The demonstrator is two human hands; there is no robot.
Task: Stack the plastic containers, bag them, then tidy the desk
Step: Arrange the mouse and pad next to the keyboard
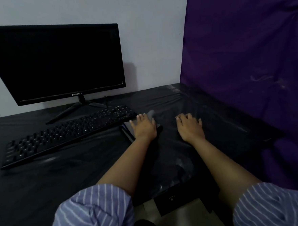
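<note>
Black desk [43, 182], no containers discernible

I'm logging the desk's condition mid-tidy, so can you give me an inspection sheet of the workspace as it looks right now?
Surface: desk covered in glossy, wrinkled black sheeting.
Job's things: no plastic containers visible; a black bag lies at the near edge between the forearms, contents unclear.
Clutter: dark flat item with a grey piece beside the keyboard, too dim to identify.
Grips: left hand rests flat on that item; right hand lies on the sheeting, fingers relaxed, holding nothing.
Cables: nothing seen.
Surroundings: dark monitor on its stand, black keyboard in front of it, white wall, purple cloth on the right.
</note>
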